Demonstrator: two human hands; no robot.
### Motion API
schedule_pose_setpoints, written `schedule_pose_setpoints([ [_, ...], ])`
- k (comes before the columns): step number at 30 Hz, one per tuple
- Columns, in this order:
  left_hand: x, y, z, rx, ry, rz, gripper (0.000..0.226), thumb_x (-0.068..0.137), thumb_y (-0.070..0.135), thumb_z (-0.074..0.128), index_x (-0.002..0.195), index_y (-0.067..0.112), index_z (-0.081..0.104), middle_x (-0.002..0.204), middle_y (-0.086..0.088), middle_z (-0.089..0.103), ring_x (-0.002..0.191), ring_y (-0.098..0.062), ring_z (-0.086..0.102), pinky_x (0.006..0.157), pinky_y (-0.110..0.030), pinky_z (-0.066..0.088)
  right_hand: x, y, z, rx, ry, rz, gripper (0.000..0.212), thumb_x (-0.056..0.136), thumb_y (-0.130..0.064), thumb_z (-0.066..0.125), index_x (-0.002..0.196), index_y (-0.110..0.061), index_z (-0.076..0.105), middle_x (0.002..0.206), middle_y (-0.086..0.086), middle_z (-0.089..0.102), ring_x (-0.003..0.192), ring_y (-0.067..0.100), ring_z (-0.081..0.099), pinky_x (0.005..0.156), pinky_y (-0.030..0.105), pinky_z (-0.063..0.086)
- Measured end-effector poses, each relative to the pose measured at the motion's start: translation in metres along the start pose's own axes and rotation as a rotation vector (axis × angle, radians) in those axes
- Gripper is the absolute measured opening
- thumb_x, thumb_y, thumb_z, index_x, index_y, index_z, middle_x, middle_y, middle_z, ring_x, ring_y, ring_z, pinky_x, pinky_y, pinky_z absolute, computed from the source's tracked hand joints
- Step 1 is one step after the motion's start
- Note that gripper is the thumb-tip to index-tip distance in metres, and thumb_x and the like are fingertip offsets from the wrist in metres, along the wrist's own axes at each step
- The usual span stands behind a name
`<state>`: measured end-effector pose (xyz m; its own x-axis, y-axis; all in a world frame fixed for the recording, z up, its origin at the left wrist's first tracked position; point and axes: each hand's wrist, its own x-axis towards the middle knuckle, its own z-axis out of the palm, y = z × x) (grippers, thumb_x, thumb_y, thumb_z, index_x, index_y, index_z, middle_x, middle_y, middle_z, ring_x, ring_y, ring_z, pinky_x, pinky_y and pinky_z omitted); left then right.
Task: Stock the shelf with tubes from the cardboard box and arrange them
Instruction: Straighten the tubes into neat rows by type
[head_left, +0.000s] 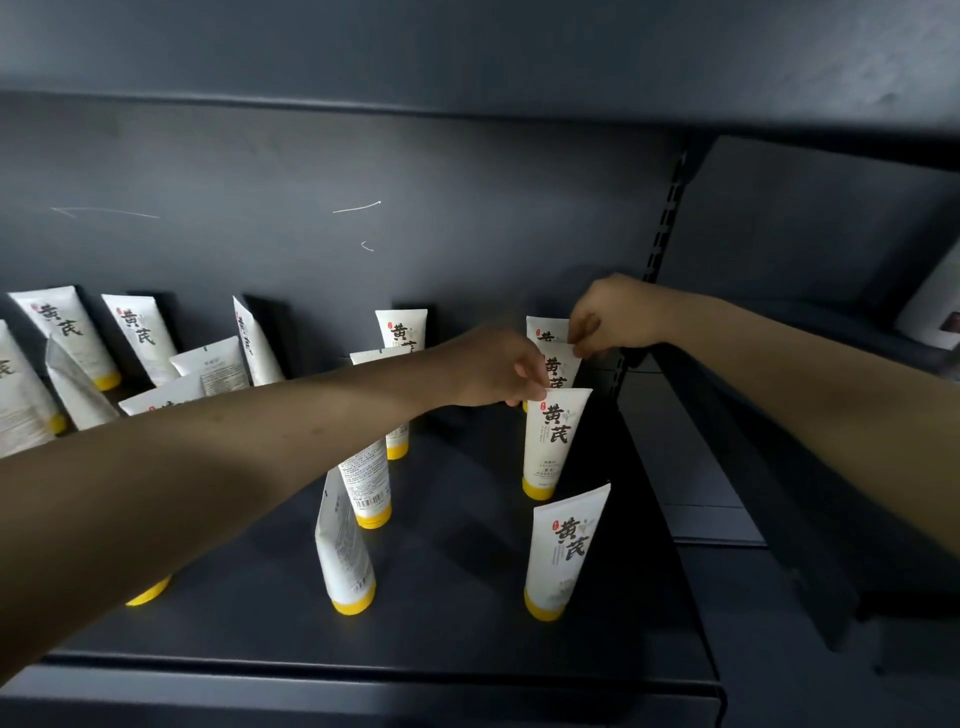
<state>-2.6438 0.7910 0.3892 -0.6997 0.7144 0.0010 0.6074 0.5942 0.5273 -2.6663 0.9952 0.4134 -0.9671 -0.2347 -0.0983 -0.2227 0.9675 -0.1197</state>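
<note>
My left hand (493, 369) pinches the top corner of the white tube (553, 441), which stands on its yellow cap at the right end of the shelf (457, 613). My right hand (613, 317) pinches the top edge of the rear tube (560, 366), just behind it. The front tube (566, 551) and other tubes (345, 551) stand nearby, cap down.

White tubes (555, 441) — yellow caps — dark shelf (457, 571)
</note>
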Motion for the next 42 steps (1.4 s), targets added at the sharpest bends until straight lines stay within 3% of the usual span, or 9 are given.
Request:
schedule_pose_setpoints([
  [4,0.000,0.001,0.000,0.024,-0.002,0.016,0.018,0.089,0.022,0.062,0.101,0.012,0.071,0.086,-0.010,0.073,0.056,0.013,0.055,0.057,0.006,0.033,-0.002,0.001,0.002,0.021,0.040,0.007,0.014,0.079,-0.018,0.071,0.092,-0.015,0.074,0.076,-0.006,0.072,0.074,0.011,0.069,0.060,0.009,0.045],
  [7,0.000,0.002,-0.001,0.048,0.002,0.012,0.019,0.089,0.022,0.062,0.103,0.011,0.071,0.089,-0.009,0.073,0.063,0.001,0.058,0.058,0.003,0.036,-0.003,0.000,0.004,0.033,0.054,0.004,0.014,0.080,-0.018,0.071,0.093,-0.015,0.074,0.071,-0.012,0.067,0.074,0.011,0.068,0.055,0.005,0.041],
  [14,-0.009,-0.002,-0.013,0.039,0.044,0.032,0.023,0.086,0.023,0.068,0.106,0.015,0.071,0.107,0.004,0.070,0.085,0.004,0.059,0.071,0.003,0.038,-0.017,-0.001,-0.009,0.054,0.020,0.020,0.016,0.080,-0.021,0.073,0.096,-0.017,0.073,0.079,-0.010,0.070,0.076,0.010,0.067,0.069,0.018,0.047],
  [19,-0.033,-0.007,-0.042,0.011,0.069,0.041,0.023,0.085,0.021,0.068,0.108,0.015,0.069,0.106,0.003,0.069,0.094,-0.004,0.062,0.090,-0.018,0.047,-0.043,-0.005,-0.029,0.107,0.096,0.020,0.017,0.080,-0.024,0.074,0.096,-0.022,0.070,0.092,-0.009,0.071,0.083,-0.002,0.062,0.075,0.014,0.043],
  [21,-0.046,-0.011,-0.052,-0.007,0.067,0.051,0.023,0.085,0.021,0.068,0.107,0.016,0.068,0.104,0.004,0.070,0.096,-0.005,0.064,0.089,-0.015,0.047,-0.058,-0.015,-0.033,0.154,0.101,0.004,0.017,0.080,-0.026,0.074,0.096,-0.025,0.070,0.093,-0.012,0.071,0.088,-0.002,0.064,0.081,0.015,0.047],
  [25,-0.076,-0.022,-0.063,-0.019,0.032,0.082,0.021,0.083,0.020,0.070,0.104,0.020,0.069,0.100,0.009,0.070,0.092,0.000,0.065,0.080,-0.005,0.046,-0.091,-0.047,-0.027,0.250,0.006,-0.042,0.021,0.080,-0.028,0.074,0.100,-0.027,0.070,0.094,-0.015,0.072,0.085,-0.008,0.064,0.073,0.003,0.045],
  [31,-0.122,-0.042,-0.078,0.010,-0.066,0.079,0.025,0.081,0.028,0.072,0.106,0.030,0.069,0.106,0.018,0.067,0.105,0.006,0.059,0.095,-0.024,0.049,-0.124,-0.081,-0.007,0.295,-0.264,-0.069,0.028,0.077,-0.028,0.076,0.104,-0.028,0.069,0.097,-0.014,0.072,0.086,-0.005,0.066,0.076,0.007,0.047],
  [38,-0.154,-0.059,-0.078,0.094,-0.240,0.141,0.033,0.079,0.029,0.073,0.109,0.039,0.066,0.115,0.026,0.062,0.112,0.007,0.053,0.092,-0.005,0.037,-0.130,-0.096,0.010,0.179,-0.276,-0.051,0.031,0.077,-0.027,0.076,0.107,-0.028,0.067,0.094,-0.013,0.070,0.083,-0.005,0.064,0.077,0.011,0.050],
  [42,-0.156,-0.065,-0.070,0.121,-0.283,0.162,0.031,0.080,0.031,0.072,0.109,0.039,0.066,0.113,0.025,0.062,0.113,0.008,0.051,0.096,-0.015,0.040,-0.132,-0.100,0.021,0.142,-0.281,-0.029,0.020,0.080,-0.029,0.074,0.098,-0.032,0.067,0.087,-0.020,0.067,0.079,-0.011,0.060,0.068,0.006,0.046],
])
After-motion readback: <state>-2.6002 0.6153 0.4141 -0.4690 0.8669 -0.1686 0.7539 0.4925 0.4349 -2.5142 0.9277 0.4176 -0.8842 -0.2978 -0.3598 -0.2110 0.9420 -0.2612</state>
